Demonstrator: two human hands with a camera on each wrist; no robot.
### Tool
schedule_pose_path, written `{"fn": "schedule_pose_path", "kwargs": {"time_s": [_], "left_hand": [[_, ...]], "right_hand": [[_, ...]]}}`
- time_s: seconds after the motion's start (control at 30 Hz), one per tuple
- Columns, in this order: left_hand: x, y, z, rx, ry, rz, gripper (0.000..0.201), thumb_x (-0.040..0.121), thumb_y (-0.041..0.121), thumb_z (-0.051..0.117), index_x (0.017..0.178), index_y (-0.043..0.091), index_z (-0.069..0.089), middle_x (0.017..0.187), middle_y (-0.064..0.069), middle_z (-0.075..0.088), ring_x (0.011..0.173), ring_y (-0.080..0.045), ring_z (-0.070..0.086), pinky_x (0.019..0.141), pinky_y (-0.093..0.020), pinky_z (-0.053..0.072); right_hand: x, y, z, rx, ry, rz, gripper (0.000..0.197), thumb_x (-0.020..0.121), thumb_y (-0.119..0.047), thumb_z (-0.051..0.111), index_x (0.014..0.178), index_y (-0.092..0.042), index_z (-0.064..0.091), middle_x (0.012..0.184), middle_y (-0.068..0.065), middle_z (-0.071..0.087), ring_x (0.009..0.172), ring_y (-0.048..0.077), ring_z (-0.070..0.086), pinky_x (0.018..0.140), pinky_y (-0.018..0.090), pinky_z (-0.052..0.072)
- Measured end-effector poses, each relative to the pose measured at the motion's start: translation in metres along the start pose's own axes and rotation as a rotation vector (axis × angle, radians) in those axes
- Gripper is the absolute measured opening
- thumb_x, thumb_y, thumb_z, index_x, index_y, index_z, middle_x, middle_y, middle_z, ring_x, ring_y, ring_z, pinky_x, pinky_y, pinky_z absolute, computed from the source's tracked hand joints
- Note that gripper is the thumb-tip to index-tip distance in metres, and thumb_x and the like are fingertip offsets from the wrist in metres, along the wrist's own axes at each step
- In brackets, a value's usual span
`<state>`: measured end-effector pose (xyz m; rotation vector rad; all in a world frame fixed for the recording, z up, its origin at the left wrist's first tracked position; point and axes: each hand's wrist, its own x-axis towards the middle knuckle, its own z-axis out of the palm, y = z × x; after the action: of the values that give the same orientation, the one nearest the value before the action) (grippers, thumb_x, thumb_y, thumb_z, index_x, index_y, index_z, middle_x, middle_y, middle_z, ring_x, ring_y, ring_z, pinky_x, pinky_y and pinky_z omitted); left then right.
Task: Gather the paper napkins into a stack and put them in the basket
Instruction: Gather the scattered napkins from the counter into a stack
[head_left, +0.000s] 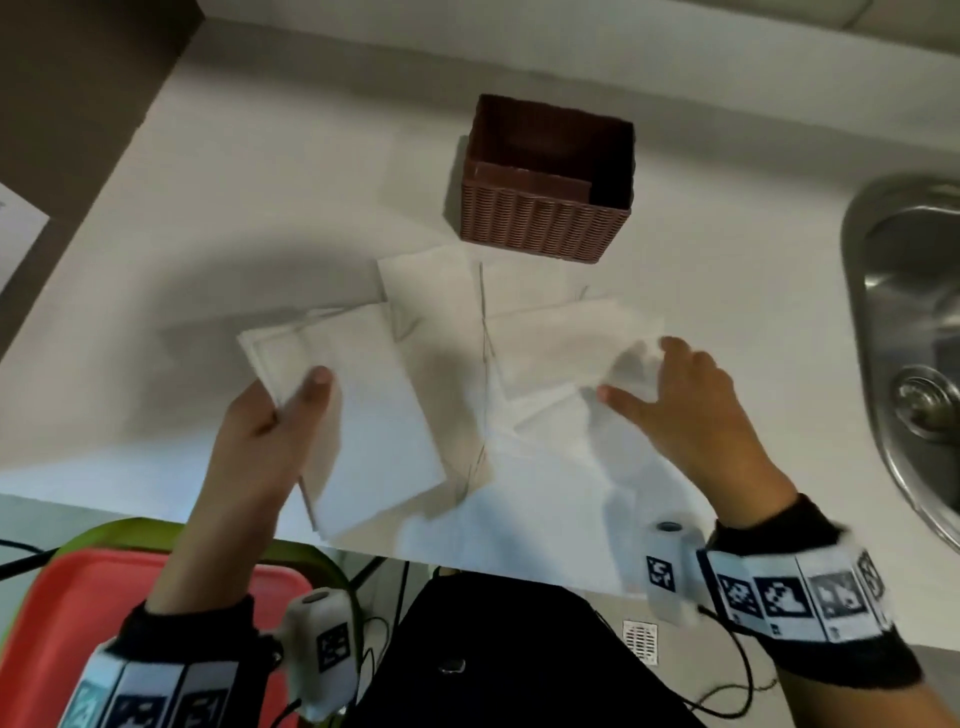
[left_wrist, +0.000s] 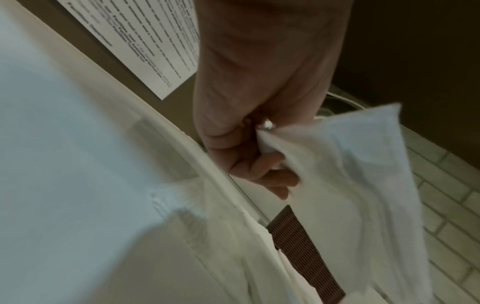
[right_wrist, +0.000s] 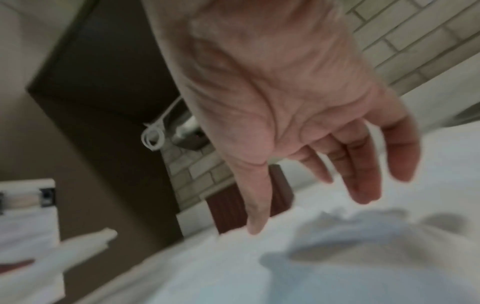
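Note:
Several white paper napkins (head_left: 441, 332) lie spread and overlapping on the pale counter (head_left: 249, 208), just in front of a brown woven basket (head_left: 545, 182) that looks empty. My left hand (head_left: 270, 426) pinches a small stack of napkins (head_left: 358, 410) at its left edge, thumb on top; the left wrist view shows the fingers (left_wrist: 259, 170) curled round the held napkins (left_wrist: 350, 185). My right hand (head_left: 691, 405) hovers with straight spread fingers over a napkin (head_left: 561, 343) on the right, holding nothing. In the right wrist view the open right hand (right_wrist: 324, 164) hangs above blurred white napkins (right_wrist: 337, 267).
A steel sink (head_left: 914, 332) is set into the counter at the right. A printed sheet (head_left: 15, 228) lies at the far left. Below the counter's front edge are a red tray (head_left: 104, 597) and cables. The basket (left_wrist: 298, 246) shows beside the held napkins.

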<state>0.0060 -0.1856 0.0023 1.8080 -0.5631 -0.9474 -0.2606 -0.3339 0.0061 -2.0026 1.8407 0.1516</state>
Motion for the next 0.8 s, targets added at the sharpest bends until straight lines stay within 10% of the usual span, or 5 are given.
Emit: {"fn": "schedule_pose_path", "kwargs": {"time_s": [0.1, 0.23, 0.43, 0.6, 0.8], "left_hand": [[0.002, -0.001, -0.007, 0.006, -0.025, 0.009, 0.019, 0.099, 0.029, 0.051, 0.106, 0.022, 0.067, 0.087, 0.01, 0.076, 0.076, 0.0, 0.07, 0.061, -0.015, 0.051], [0.006, 0.001, -0.002, 0.002, -0.037, 0.006, 0.021, 0.099, 0.03, 0.051, 0.111, 0.019, 0.065, 0.093, 0.006, 0.072, 0.076, -0.002, 0.069, 0.065, -0.021, 0.047], [0.002, 0.002, 0.009, 0.003, -0.083, 0.008, 0.027, 0.098, 0.032, 0.055, 0.116, 0.015, 0.065, 0.107, -0.003, 0.073, 0.098, -0.019, 0.069, 0.075, -0.029, 0.052], [0.003, -0.003, 0.011, 0.012, -0.077, 0.007, 0.027, 0.094, 0.033, 0.06, 0.111, 0.013, 0.066, 0.104, -0.004, 0.074, 0.097, -0.022, 0.07, 0.074, -0.03, 0.052], [0.002, -0.003, -0.005, -0.029, -0.002, 0.033, 0.023, 0.097, 0.028, 0.056, 0.112, 0.013, 0.065, 0.103, -0.003, 0.072, 0.093, -0.018, 0.067, 0.075, -0.028, 0.05]], "right_hand": [[0.0, 0.012, 0.017, -0.206, -0.02, 0.142, 0.095, 0.069, -0.068, 0.064, 0.129, 0.001, 0.038, 0.121, 0.017, 0.052, 0.11, 0.035, 0.052, 0.085, 0.043, 0.044], [0.013, 0.022, 0.022, 0.086, -0.141, 0.156, 0.075, 0.071, -0.057, 0.073, 0.123, -0.007, 0.052, 0.116, 0.01, 0.064, 0.107, 0.034, 0.06, 0.092, 0.045, 0.047], [-0.002, 0.029, -0.01, 0.424, -0.033, -0.035, 0.036, 0.082, -0.034, 0.073, 0.09, 0.0, 0.063, 0.088, 0.022, 0.067, 0.079, 0.037, 0.06, 0.064, 0.035, 0.037], [-0.033, 0.022, -0.06, 0.488, 0.104, -0.25, 0.016, 0.078, -0.029, 0.075, 0.077, -0.021, 0.063, 0.073, 0.002, 0.066, 0.059, 0.008, 0.049, 0.054, 0.017, 0.035], [-0.047, -0.005, -0.104, 0.0, -0.357, -0.661, 0.024, 0.07, -0.051, 0.068, 0.086, -0.033, 0.066, 0.08, -0.012, 0.07, 0.077, 0.005, 0.063, 0.069, 0.023, 0.049]]}}
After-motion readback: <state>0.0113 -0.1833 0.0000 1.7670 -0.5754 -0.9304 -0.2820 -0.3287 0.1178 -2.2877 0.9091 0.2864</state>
